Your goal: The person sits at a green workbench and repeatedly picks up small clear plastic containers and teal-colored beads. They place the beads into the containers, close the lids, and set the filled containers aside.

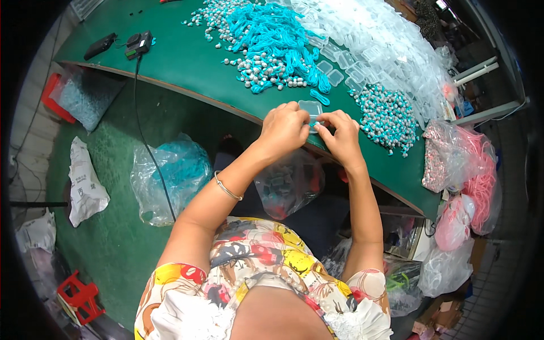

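Over the near edge of the green table, a small clear plastic case (310, 107) stands with its lid up between my hands. My left hand (285, 129) is closed on its left side, the fingers curled. At the case's lower part, my right hand (341, 135) is closed, thumb and index finger pinching close to a small teal-and-grey plug. The fingers partly hide that plug and the inside of the case. Just beyond the case lies a bundled teal cord (319, 97). To the right of my right hand spreads a pile of teal-and-grey plugs (388, 116).
Teal cords with grey-tipped plugs (269, 34) heap at the table's back, beside a large mound of clear cases (379, 39). A black device (139, 45) trails a cable. Bags (170, 178) stand on the floor, and pink cords (480, 175) hang at right.
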A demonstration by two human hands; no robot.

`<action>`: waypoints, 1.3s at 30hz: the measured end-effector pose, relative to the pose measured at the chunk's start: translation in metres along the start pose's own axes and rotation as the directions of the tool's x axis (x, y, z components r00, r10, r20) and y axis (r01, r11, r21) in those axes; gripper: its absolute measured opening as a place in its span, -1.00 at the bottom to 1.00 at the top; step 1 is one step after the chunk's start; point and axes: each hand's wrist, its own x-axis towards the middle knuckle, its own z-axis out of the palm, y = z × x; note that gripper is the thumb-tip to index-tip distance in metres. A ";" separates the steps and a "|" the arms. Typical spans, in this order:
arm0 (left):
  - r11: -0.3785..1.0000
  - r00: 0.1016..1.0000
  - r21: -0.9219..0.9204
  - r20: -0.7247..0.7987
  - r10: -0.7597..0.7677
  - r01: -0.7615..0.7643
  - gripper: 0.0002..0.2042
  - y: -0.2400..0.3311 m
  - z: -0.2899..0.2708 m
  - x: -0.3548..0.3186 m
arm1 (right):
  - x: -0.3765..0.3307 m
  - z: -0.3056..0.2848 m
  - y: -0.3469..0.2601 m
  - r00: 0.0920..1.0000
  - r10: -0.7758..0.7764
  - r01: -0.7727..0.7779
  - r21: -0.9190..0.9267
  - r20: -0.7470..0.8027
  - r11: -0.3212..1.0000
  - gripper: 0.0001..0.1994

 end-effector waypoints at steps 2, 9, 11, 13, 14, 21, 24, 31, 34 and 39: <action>1.000 1.000 0.021 -0.007 0.008 -0.008 -0.86 -0.002 0.001 -0.001 | 0.005 -0.006 0.000 0.999 -0.010 0.011 -0.023 0.046 1.000 -0.86; 0.998 0.999 -0.041 -0.002 0.051 -0.052 -0.71 -0.001 -0.005 -0.006 | 0.049 0.000 0.025 0.989 -0.038 0.029 -0.065 -0.146 0.997 -0.84; 0.997 0.998 -0.028 0.003 0.069 -0.068 -0.67 -0.001 -0.005 -0.005 | 0.053 0.008 0.033 0.992 -0.052 0.038 -0.124 -0.117 0.992 -0.83; 0.997 0.998 -0.029 -0.005 0.066 -0.066 -0.65 -0.001 -0.005 -0.007 | 0.056 0.012 0.034 0.999 -0.029 0.025 -0.100 -0.044 0.995 -0.83; 0.998 0.998 -0.028 0.001 0.059 -0.059 -0.65 -0.001 -0.007 -0.007 | 0.056 0.014 0.035 0.998 -0.019 0.016 -0.056 -0.052 0.998 -0.83; 0.995 0.998 -0.077 0.006 0.069 -0.068 -0.66 -0.004 -0.006 -0.008 | 0.042 0.006 0.030 0.993 -0.066 0.070 0.032 -0.095 0.997 -0.85; 0.994 0.998 -0.092 0.040 0.054 -0.050 -0.64 -0.005 -0.009 -0.006 | 0.034 -0.009 0.022 0.986 -0.027 0.054 0.170 -0.162 0.984 -0.86; 0.986 0.998 -0.168 0.058 -0.011 0.021 -0.59 0.000 -0.014 -0.004 | 0.017 -0.012 0.004 0.941 -0.337 0.338 0.068 -0.013 0.939 -0.85; 0.990 0.997 -0.114 -0.002 0.079 -0.078 -0.63 -0.005 -0.009 -0.007 | 0.018 -0.014 0.006 0.919 -0.392 0.393 -0.039 0.039 0.919 -0.84; 0.992 0.995 -0.088 0.015 0.096 -0.094 -0.64 -0.009 -0.006 -0.008 | 0.029 -0.008 0.017 0.967 -0.253 0.251 -0.057 -0.027 0.966 -0.80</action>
